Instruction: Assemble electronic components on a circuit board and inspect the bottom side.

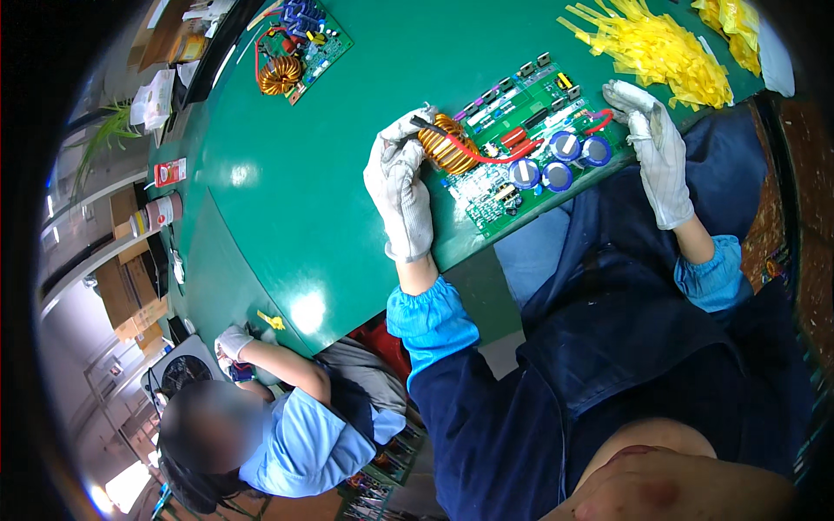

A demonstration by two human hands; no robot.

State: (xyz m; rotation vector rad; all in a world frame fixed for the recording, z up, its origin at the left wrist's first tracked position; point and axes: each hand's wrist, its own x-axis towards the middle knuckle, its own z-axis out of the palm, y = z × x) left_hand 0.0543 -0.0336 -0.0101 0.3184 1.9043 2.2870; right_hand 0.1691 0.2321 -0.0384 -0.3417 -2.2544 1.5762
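Note:
A green circuit board lies at the table's near edge. It carries a copper-wound toroid coil, several blue-rimmed round capacitors and red wires. My left hand, in a white glove, is closed about the board's left end, beside the coil. Its fingertips are close to the black-ended red wire, and the exact contact is partly hidden. Off the board's right end is my right hand, also gloved. Its fingers are extended and apart, near a short red wire loop, with no object visible in them.
Another circuit board with a copper coil sits at the far left of the green table. Yellow strips are heaped at the far right. At lower left a co-worker handles a small part beside a fan.

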